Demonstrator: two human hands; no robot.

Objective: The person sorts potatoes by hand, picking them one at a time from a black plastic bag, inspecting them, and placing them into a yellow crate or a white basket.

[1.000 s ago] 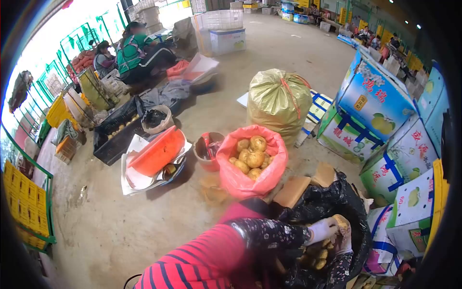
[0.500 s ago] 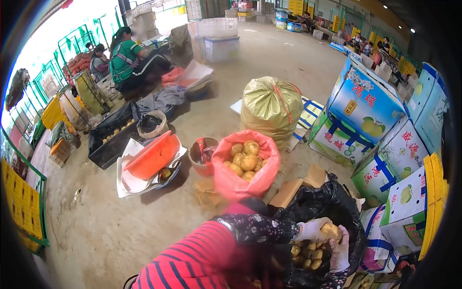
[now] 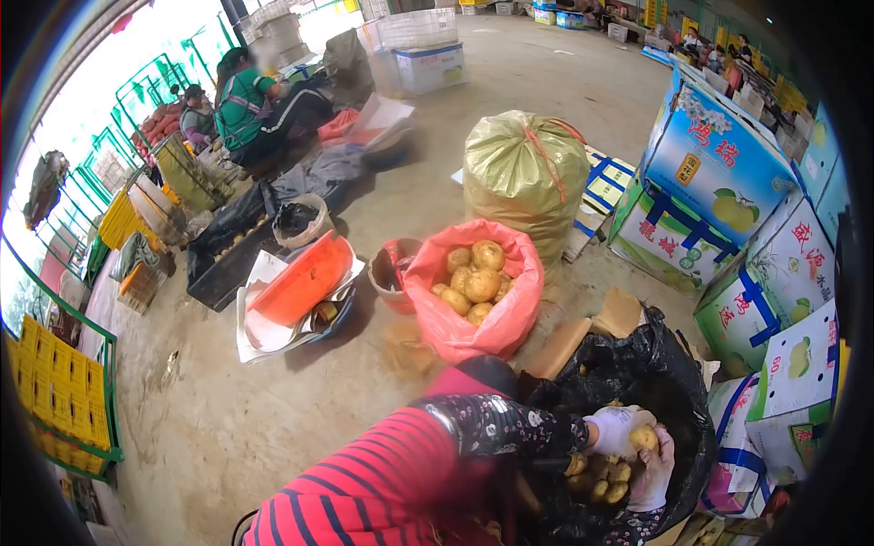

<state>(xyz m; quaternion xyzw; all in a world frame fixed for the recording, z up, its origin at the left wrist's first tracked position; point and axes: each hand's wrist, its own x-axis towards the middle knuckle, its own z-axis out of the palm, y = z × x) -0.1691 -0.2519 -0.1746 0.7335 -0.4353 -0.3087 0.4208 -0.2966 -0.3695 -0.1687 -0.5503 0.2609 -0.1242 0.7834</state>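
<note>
Pale gloves cover both my hands above a black-plastic-lined container point(image 3: 685, 400) at the lower right. Between them is a potato point(image 3: 644, 439). My left hand point(image 3: 612, 429), coming from the left in a dark floral sleeve, has its fingers closed around the potato's near-left side. From below, my right hand point(image 3: 652, 478) grips its lower right side. Several smaller potatoes point(image 3: 610, 482) lie under the hands in the container. Just beyond my left arm stands a pink bag point(image 3: 473, 329), its mouth rolled wide, filled with large potatoes point(image 3: 482, 284).
A tied yellow-green sack point(image 3: 523, 177) stands behind the pink bag. Fruit cartons point(image 3: 719, 155) are stacked along the right. A bucket point(image 3: 391, 273), a red-orange basin point(image 3: 305, 278) and a black crate point(image 3: 218, 282) sit to the left. A person in green point(image 3: 241, 114) sits farther back.
The view has shifted, so the scene sits differently in the frame. Both hands still hold the potato, which sits a little lower between them and shows a different side.
</note>
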